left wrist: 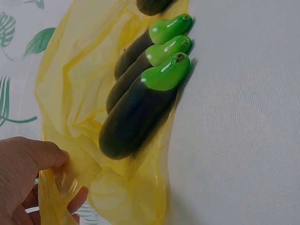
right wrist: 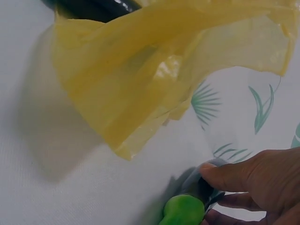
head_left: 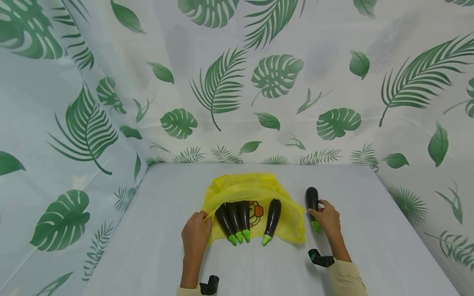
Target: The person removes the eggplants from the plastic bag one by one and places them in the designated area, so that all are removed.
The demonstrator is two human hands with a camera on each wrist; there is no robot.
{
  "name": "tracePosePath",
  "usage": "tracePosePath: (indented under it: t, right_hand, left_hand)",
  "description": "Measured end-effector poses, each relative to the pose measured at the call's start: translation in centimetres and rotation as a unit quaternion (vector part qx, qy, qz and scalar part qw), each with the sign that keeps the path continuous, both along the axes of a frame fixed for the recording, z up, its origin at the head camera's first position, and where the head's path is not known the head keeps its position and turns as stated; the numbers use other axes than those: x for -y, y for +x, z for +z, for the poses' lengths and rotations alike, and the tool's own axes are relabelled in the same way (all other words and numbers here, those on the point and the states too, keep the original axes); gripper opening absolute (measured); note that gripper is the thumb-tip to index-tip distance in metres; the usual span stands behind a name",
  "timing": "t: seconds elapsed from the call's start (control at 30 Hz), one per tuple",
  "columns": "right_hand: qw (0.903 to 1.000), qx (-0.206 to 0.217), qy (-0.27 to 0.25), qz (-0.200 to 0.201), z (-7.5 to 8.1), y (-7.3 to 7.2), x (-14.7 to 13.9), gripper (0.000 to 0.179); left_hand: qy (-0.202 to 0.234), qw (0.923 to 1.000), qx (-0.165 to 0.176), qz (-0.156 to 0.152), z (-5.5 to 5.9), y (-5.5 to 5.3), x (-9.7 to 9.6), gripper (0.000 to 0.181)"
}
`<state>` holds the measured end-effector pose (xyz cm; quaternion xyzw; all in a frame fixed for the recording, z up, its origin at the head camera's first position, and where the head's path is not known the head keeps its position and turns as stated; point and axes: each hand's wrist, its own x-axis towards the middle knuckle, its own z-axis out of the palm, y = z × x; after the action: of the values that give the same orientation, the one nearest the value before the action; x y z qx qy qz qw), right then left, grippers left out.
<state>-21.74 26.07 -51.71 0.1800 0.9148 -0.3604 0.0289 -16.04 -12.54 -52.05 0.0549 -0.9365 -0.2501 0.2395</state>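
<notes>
A yellow plastic bag lies on the table with its mouth spread toward me. Inside its opening rest several dark eggplants with green caps: a group of three on the left, such as this eggplant, and a single eggplant apart on the right. My left hand pinches the left edge of the bag's mouth between thumb and fingers. To the right of the bag, my right hand grips another eggplant by its side, thumb and fingers around its dark body, green cap toward me.
The white table runs back to a leaf-printed cloth wall, with more of the same cloth at both sides. A printed orange and black figure shows on the bag. Dark wrist-worn devices sit at both wrists.
</notes>
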Motion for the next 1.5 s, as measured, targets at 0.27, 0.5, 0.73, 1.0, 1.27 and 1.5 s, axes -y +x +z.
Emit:
tracePosePath:
  t: [0.27, 0.5, 0.73, 1.0, 1.27, 1.5]
  right_hand:
    - [0.9997, -0.021, 0.01, 0.012, -0.39, 0.43, -0.15, 0.064]
    - [0.9999, -0.01, -0.003, 0.005, 0.0, 0.58, -0.05, 0.068]
    - [0.9998, -0.016, 0.008, -0.003, -0.02, 0.67, 0.16, 0.068]
    - [0.9996, -0.027, 0.012, -0.004, -0.44, 0.41, 0.01, 0.063]
    - [0.9998, -0.017, 0.005, -0.005, -0.42, 0.35, -0.03, 0.066]
    - [0.9998, -0.015, 0.007, -0.007, -0.31, 0.45, -0.14, 0.069]
  left_hand:
    - [0.0, 0.9998, 0.018, 0.002, -0.22, 0.11, -0.13, 0.008]
    - [-0.007, 0.9997, 0.023, 0.005, -0.18, 0.0, -0.1, 0.009]
    - [-0.009, 0.9994, 0.034, 0.004, -0.09, 0.01, -0.01, 0.01]
    - [-0.006, 0.9995, 0.03, 0.004, -0.07, 0.12, 0.01, 0.01]
    - [0.0, 0.9993, 0.036, 0.007, 0.01, 0.04, -0.02, 0.011]
    - [0.003, 0.9995, 0.031, 0.005, 0.2, 0.24, -0.1, 0.012]
